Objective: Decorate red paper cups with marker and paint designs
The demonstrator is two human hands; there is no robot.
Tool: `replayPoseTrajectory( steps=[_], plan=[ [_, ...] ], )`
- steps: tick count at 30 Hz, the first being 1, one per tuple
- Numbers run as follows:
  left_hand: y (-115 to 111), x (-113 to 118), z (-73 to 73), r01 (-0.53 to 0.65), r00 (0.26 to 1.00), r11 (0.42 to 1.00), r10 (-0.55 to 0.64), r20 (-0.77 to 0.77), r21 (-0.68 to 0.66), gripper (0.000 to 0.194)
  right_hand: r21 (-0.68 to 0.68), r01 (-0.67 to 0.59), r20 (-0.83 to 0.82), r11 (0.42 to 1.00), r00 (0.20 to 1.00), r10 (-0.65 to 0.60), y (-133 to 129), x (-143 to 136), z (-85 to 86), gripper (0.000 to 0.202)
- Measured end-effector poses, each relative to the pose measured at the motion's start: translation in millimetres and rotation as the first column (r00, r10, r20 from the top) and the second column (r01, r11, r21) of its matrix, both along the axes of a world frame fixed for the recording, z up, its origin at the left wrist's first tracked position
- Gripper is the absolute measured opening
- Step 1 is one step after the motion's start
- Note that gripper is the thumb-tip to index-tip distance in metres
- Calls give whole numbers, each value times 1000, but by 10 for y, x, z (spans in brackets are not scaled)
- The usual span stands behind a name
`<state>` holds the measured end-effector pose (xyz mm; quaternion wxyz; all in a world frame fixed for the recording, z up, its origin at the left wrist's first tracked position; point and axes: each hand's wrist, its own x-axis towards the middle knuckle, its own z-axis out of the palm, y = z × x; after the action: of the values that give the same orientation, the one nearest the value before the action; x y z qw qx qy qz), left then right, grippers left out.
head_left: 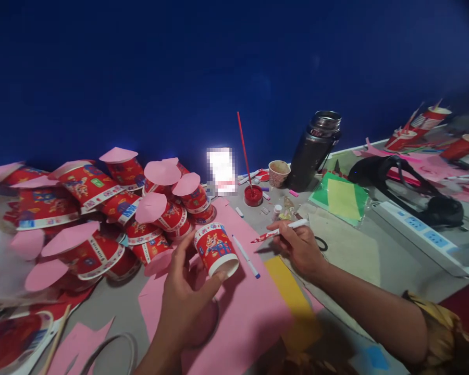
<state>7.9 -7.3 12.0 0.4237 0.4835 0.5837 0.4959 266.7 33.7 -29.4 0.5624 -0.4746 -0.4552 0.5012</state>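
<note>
My left hand (187, 286) grips a red patterned paper cup (214, 247), tilted with its white-rimmed opening toward me. In my right hand (300, 247) is a white marker (283, 229) with a red tip pointing left toward the cup, not touching it. Beneath both hands lies pink paper (254, 307), and a white pen with a blue end (246, 256) rests on it between them. Yellow paper (293, 297) overlaps the pink sheet on its right. Many similar red cups (89, 187) topped with pink paper cones (72, 238) are heaped at the left.
A pot of red paint (253, 196) holding a red stick, a paper cup (278, 174) and a dark open flask (315, 151) stand at the back. To the right are green paper (336, 198), a power strip (422, 234) and a black headset-like object (406, 192).
</note>
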Motion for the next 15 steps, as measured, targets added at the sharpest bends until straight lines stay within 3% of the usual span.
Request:
replayPoseTrajectory(
  steps=[2,6,10,15],
  plan=[
    [34,65,54,4,998,997,1,66,-82,96,-82,0,-96,997,995,-8,18,7,50,62],
    [64,189,105,3,999,992,4,52,-124,90,-59,82,-187,995,978,-91,96,147,240,55],
    [57,216,49,-34,999,995,34,0,-92,91,-42,187,-213,982,958,-191,268,410,424,54],
    [41,166,-67,-70,995,992,77,60,-109,94,-129,140,-223,982,961,-166,509,627,441,56]
  ],
)
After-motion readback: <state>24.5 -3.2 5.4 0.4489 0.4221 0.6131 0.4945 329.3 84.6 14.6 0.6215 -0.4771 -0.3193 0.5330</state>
